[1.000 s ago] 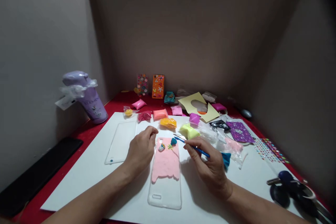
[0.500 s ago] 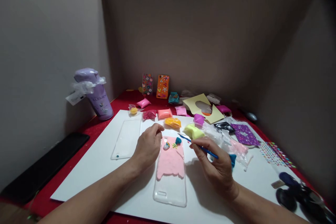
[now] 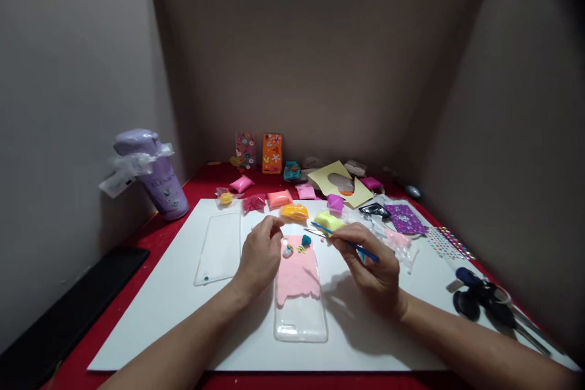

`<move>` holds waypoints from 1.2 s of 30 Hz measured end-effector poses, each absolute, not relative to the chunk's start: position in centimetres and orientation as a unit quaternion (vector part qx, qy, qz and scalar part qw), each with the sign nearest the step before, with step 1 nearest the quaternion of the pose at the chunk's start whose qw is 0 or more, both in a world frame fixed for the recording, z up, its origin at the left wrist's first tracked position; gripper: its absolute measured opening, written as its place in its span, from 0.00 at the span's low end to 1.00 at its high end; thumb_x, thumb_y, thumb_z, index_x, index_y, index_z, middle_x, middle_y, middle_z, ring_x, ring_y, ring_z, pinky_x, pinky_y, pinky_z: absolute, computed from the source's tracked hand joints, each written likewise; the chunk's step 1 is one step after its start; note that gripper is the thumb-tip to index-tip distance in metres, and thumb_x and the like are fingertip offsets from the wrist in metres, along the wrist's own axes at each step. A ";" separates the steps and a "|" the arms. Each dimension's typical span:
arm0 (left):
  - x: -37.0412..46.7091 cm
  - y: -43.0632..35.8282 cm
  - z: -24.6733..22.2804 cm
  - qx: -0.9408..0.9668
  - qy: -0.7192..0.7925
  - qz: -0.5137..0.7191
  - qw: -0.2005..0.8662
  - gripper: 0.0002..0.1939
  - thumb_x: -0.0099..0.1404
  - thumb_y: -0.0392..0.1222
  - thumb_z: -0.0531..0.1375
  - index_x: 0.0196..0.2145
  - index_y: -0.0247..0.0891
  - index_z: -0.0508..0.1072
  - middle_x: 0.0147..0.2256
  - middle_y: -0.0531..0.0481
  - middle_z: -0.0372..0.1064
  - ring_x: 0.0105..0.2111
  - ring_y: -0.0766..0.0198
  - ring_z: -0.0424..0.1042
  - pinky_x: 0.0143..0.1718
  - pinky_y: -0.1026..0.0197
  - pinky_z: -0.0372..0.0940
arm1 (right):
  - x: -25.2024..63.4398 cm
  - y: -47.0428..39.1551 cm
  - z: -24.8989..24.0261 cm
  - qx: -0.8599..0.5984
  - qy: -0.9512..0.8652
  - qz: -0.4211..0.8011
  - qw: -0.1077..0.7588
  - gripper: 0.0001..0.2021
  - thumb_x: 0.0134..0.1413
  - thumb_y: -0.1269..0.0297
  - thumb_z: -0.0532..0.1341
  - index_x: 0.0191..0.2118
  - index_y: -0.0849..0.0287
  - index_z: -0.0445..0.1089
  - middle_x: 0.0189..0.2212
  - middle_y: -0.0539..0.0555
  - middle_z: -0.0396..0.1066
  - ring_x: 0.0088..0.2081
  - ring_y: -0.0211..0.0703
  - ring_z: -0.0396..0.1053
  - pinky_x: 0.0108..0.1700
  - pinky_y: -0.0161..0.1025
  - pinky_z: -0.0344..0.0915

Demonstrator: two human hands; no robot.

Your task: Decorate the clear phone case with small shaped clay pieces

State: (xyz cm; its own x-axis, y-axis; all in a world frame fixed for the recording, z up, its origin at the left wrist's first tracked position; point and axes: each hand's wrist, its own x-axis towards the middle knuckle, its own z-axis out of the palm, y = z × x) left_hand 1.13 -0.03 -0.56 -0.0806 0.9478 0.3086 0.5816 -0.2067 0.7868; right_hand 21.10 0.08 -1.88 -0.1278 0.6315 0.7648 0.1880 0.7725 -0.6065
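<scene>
Phone case (image 3: pixel 300 315) lies beside a curled left hand (image 3: pixel 261 255); right hand (image 3: pixel 372 268) pinches blue tool (image 3: pixel 322 228).

Four phone cases (image 3: pixel 300 321), one blue tool (image 3: pixel 322 228), one tumbler (image 3: pixel 163 189)

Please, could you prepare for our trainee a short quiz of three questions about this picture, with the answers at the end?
1. What does the right hand hold?
a) a ring of keys
b) a thin blue tool
c) a cotton swab

2. True or false: the pink layer covers the whole clear case beneath it.

3. Fill in the colour: at the back, two decorated cases stand upright; the one on the picture's right is mainly ____.

Key:
1. b. The tool is in its grip, between thumb and fingers.
2. False. The near end of the case is bare.
3. Orange.
</scene>
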 end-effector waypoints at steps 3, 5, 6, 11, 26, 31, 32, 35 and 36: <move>1.1 0.0 -0.4 0.629 0.586 0.456 0.228 0.09 0.59 0.32 0.49 0.34 0.42 0.66 0.30 0.54 0.66 0.30 0.64 0.65 0.32 0.62 0.57 | 21.2 0.7 -1.5 -0.288 -0.724 0.176 0.602 0.08 0.55 0.76 0.58 0.39 0.58 0.70 0.31 0.54 0.68 0.33 0.43 0.66 0.35 0.42 0.63; 1.2 0.1 -0.4 0.623 0.583 0.464 0.237 0.09 0.59 0.32 0.49 0.34 0.41 0.66 0.30 0.54 0.66 0.30 0.64 0.65 0.32 0.62 0.57 | 21.2 1.0 -1.1 -0.292 -0.720 0.165 0.608 0.08 0.55 0.75 0.59 0.38 0.58 0.70 0.31 0.53 0.68 0.34 0.43 0.66 0.36 0.41 0.63; 1.2 0.1 -0.4 0.621 0.581 0.467 0.242 0.09 0.59 0.32 0.49 0.34 0.41 0.66 0.29 0.54 0.66 0.30 0.64 0.65 0.32 0.62 0.57 | 21.2 1.2 -0.8 -0.295 -0.718 0.159 0.610 0.07 0.55 0.75 0.59 0.38 0.58 0.70 0.32 0.53 0.68 0.35 0.43 0.66 0.37 0.41 0.63; 1.1 0.2 -0.5 0.600 0.570 0.489 0.275 0.08 0.58 0.33 0.50 0.34 0.40 0.67 0.28 0.54 0.66 0.30 0.64 0.65 0.32 0.62 0.59 | 20.7 0.2 0.8 -0.339 -0.721 0.159 0.583 0.05 0.56 0.71 0.59 0.38 0.57 0.70 0.33 0.53 0.69 0.36 0.42 0.67 0.35 0.38 0.63; 1.1 0.7 0.0 0.543 0.566 0.550 0.287 0.05 0.55 0.35 0.55 0.32 0.37 0.68 0.31 0.51 0.68 0.33 0.63 0.67 0.37 0.59 0.62 | 19.9 -2.3 -2.4 -0.268 -0.811 0.157 0.495 0.09 0.54 0.78 0.56 0.39 0.60 0.67 0.30 0.55 0.69 0.31 0.42 0.65 0.33 0.41 0.61; 1.5 1.3 2.4 0.552 0.559 0.557 0.270 0.07 0.53 0.35 0.57 0.32 0.35 0.69 0.31 0.50 0.68 0.33 0.63 0.67 0.37 0.59 0.62 | 20.1 -2.3 -2.5 -0.264 -0.829 0.148 0.470 0.09 0.54 0.77 0.55 0.40 0.59 0.67 0.30 0.55 0.69 0.31 0.43 0.64 0.32 0.41 0.61; 1.4 1.5 2.9 0.555 0.559 0.558 0.261 0.06 0.53 0.35 0.57 0.32 0.35 0.69 0.31 0.50 0.69 0.33 0.63 0.67 0.36 0.60 0.62 | 20.2 -2.3 -2.6 -0.268 -0.830 0.147 0.467 0.09 0.55 0.76 0.55 0.39 0.59 0.67 0.29 0.55 0.68 0.31 0.43 0.64 0.32 0.41 0.61; 1.2 1.6 3.6 0.578 0.575 0.532 0.228 0.05 0.54 0.34 0.56 0.31 0.35 0.69 0.31 0.50 0.69 0.32 0.63 0.67 0.35 0.60 0.61 | 20.2 -2.3 -2.7 -0.276 -0.830 0.144 0.462 0.08 0.55 0.75 0.54 0.38 0.59 0.67 0.29 0.55 0.68 0.31 0.43 0.63 0.32 0.41 0.61; 1.1 1.5 3.4 0.592 0.583 0.511 0.220 0.05 0.55 0.34 0.56 0.32 0.35 0.69 0.30 0.50 0.69 0.32 0.63 0.67 0.35 0.60 0.61 | 20.2 -2.2 -2.7 -0.277 -0.831 0.144 0.460 0.08 0.55 0.75 0.54 0.38 0.59 0.67 0.29 0.55 0.68 0.31 0.43 0.63 0.32 0.41 0.61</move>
